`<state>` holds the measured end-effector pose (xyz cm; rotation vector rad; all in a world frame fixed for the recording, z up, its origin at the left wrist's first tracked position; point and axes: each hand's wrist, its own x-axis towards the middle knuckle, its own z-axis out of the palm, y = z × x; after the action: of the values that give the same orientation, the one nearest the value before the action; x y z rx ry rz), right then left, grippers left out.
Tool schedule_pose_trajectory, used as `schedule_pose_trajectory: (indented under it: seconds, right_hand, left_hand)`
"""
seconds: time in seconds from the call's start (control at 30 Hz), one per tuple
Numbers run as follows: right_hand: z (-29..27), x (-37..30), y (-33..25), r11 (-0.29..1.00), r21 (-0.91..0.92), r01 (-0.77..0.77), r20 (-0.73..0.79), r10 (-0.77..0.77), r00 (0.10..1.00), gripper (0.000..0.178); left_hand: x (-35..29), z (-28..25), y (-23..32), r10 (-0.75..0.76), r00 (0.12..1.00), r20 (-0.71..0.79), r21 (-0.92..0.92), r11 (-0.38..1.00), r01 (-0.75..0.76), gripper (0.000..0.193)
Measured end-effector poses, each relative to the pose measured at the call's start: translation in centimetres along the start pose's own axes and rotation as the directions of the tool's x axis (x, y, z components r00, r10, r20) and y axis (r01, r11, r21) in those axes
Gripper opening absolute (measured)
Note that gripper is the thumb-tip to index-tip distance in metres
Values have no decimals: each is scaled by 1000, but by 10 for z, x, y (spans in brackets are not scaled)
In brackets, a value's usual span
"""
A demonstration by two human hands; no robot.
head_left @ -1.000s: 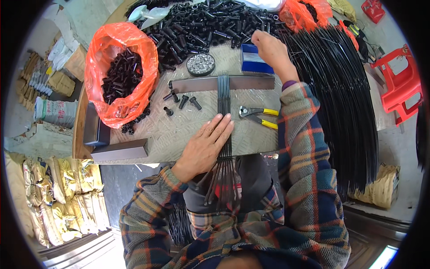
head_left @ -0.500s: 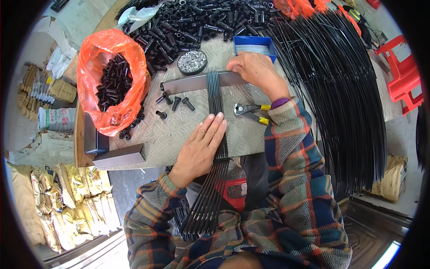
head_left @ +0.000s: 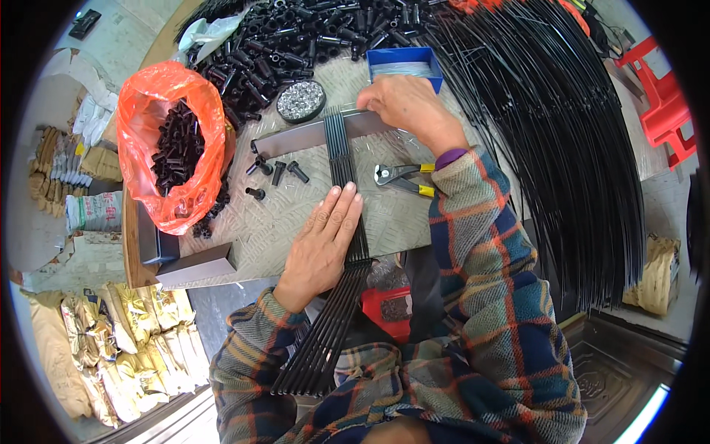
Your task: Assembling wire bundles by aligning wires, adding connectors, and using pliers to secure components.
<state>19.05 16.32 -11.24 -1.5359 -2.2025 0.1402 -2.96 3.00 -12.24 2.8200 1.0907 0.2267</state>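
Observation:
My left hand (head_left: pixel 319 240) lies flat, fingers together and outstretched, on a row of thin black rods (head_left: pixel 342 164). The rods run side by side across an upright grey metal bar (head_left: pixel 296 140), and their near ends fan out past the table edge over my lap. My right hand (head_left: pixel 414 107) is closed, with curled fingertips at the bar's upper edge near its right end; what they pinch, if anything, is hidden. Right of the rods lie end-cutting pliers (head_left: pixel 403 176) with yellow-tipped handles. Several short black flanged sleeves (head_left: pixel 278 173) are scattered to their left.
Behind my right hand stands a blue box (head_left: pixel 405 59) of thin pale strands. A round black dish (head_left: pixel 301 101) holds small shiny pieces. An orange bag (head_left: pixel 133 140) of black parts stands left, a black sleeve heap (head_left: pixel 296 37) lies behind, and long black rods (head_left: pixel 562 148) cover the right.
The view has shifted slightly, so the table sits a little further left in it. The rods' near ends have swung left. Both hands keep nearly the same places on rods and bar.

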Motion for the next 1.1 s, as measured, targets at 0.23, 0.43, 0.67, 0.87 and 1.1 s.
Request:
schedule_pose_trajectory:
  seconds: [0.23,0.43,0.67,0.87,1.1]
  right_hand:
    - [8,5,2,985,111,134,-124,-121,985,11]
    - [7,5,7,980,45,196,-125,-189,974,8]
    - [7,6,-8,996,-32,82,-21,-83,996,15]
    - [5,3,-6,979,-30,203,-126,-205,971,8]
    - [16,10,-10,964,37,263,-144,-255,956,8]
  left_hand:
    - [1,-2,1,-9,1000,7,8,1000,9,63]
    - [1,-2,2,-17,1000,26,14,1000,16,70]
    - [-3,-4,-3,-11,1000,18,-56,998,12,75]
    - [-3,-5,-4,28,999,-30,-65,997,-30,70]
    - [-6,0,-6,28,999,-24,44,999,-27,80]
